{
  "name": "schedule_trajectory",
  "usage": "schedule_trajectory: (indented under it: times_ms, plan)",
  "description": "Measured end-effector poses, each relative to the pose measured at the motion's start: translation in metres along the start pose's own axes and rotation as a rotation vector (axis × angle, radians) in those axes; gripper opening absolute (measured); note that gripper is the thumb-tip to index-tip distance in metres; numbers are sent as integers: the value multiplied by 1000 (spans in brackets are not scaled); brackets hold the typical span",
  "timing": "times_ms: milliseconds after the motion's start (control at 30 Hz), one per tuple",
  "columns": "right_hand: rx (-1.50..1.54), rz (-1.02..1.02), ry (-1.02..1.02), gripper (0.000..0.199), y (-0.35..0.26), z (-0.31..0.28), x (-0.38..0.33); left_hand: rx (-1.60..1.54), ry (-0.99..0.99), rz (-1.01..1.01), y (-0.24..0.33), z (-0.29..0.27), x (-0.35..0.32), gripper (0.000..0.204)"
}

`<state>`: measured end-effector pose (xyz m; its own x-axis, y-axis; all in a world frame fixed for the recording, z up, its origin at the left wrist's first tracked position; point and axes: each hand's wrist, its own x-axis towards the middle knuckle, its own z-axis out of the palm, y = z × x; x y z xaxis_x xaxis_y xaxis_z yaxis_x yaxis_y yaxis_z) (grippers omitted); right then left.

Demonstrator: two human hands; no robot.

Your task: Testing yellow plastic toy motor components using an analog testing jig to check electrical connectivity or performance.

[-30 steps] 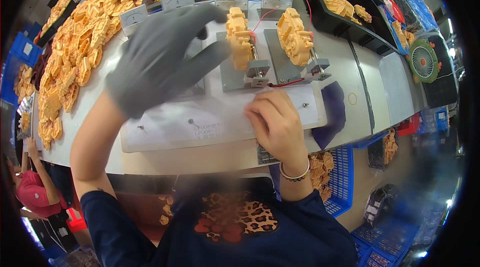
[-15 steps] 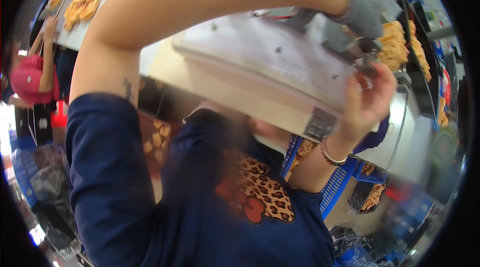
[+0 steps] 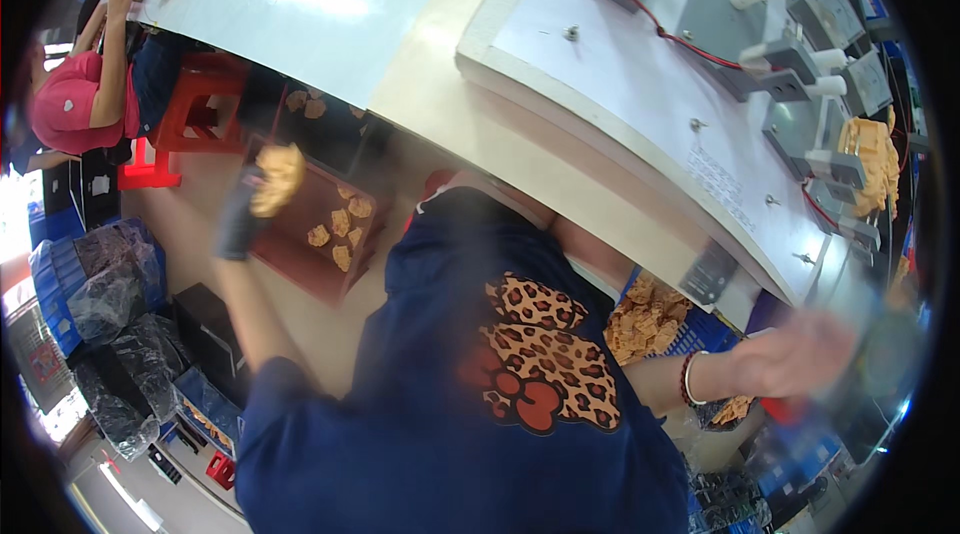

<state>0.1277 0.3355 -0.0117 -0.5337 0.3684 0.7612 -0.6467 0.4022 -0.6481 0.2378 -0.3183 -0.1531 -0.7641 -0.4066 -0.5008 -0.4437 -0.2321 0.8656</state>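
My left hand, in a dark grey glove, is stretched out to the left and closed on a crumpled yellow-orange bundle; its exact kind does not show. Below it, a reddish-brown bin holds several smaller bundles of the same colour. Off to the right, beyond the table corner, my right hand is bare, with a bracelet on the wrist. Its fingers are smeared by motion. On the table lies a white board carrying grey blocks, white cylinders, red wires and wing-nut-like fasteners.
A blue basket heaped with yellow-orange bundles stands below the table edge. More bundles lie beyond the board. A red stool and a person in a pink top are at the left, above plastic-wrapped blue crates.
My left hand has swung from the board's far right to over the bin, now with a bundle. My right hand has left the grey block and moved down to the right.
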Motion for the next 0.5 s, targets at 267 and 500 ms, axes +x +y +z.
schedule_trajectory:
  times_ms: [267, 500]
  plan:
    - [-399, 34, -118, 40, 4, -5, 17, -748, 646, -509, -377, -112, 82, 36]
    - [-636, 69, -162, 29, 19, -15, 17, 90, 908, 194, -240, -121, 158, 25]
